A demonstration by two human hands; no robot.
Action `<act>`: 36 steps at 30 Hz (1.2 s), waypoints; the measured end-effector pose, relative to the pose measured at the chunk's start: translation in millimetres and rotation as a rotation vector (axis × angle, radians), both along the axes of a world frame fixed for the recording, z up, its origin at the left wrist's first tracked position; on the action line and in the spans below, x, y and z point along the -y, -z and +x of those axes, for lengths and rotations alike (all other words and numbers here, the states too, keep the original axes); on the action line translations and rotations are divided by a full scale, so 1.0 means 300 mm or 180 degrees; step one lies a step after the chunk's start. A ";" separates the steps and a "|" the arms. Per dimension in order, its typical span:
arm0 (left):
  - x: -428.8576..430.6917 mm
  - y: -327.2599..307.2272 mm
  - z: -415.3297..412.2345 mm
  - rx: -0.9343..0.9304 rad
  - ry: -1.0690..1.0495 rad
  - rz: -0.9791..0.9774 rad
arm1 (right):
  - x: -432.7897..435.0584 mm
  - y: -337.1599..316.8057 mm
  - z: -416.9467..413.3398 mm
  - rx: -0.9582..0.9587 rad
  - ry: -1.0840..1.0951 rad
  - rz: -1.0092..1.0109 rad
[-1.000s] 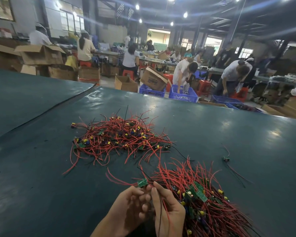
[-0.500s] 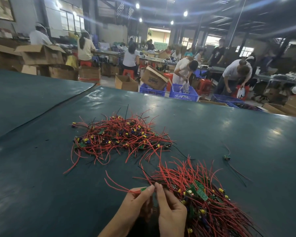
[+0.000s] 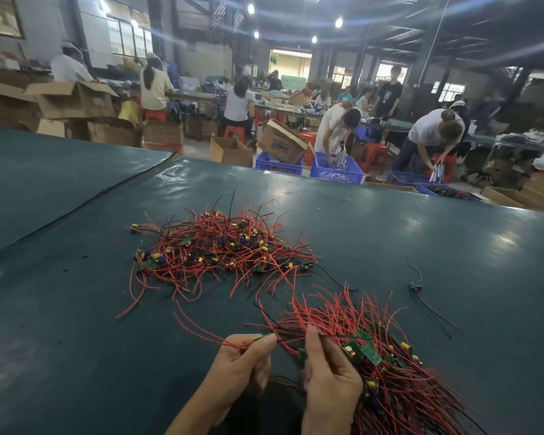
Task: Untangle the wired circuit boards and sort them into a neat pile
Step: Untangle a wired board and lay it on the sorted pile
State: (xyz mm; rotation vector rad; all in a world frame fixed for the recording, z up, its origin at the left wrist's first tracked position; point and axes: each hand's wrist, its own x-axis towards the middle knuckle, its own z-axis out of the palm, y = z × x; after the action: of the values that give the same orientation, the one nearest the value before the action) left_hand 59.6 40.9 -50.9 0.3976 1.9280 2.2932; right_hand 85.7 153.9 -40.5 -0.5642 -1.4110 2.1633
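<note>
As I tease one wired board [image 3: 258,339] free, my left fingers [image 3: 252,348] pinch it, while my right fingers [image 3: 312,339] clamp the sorted bundle [image 3: 390,365] just rightward, steadying it. The tangled heap [image 3: 220,249] waits beyond on the desk [image 3: 76,340].

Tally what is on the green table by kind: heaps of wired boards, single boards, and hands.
Heaps of wired boards: 2, far heap, near heap
Single boards: 2, stray board, pinched board
Hands: 2, left hand, right hand
Total: 6
</note>
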 end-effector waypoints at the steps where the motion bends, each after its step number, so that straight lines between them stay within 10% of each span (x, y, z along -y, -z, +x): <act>1: 0.005 -0.004 0.000 -0.0008 0.0013 0.0041 | -0.013 -0.007 -0.002 -0.0039 0.0085 -0.0135; 10: 0.022 -0.001 0.002 0.0246 -0.0041 0.0432 | -0.083 -0.042 0.008 -0.0297 0.0563 -0.0598; 25: -0.012 0.012 0.015 0.0505 0.0149 0.0310 | 0.062 0.016 0.031 0.0066 -0.0392 0.0753; 36: -0.003 -0.020 0.019 0.0954 -0.0003 0.0918 | -0.015 -0.040 0.033 0.0167 -0.0128 -0.0171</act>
State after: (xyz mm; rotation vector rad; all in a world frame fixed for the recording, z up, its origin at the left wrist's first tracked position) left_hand 65.4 41.7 -44.9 0.0697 1.4666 2.4694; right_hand 95.7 158.4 -28.3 -0.6217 -1.4063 2.2391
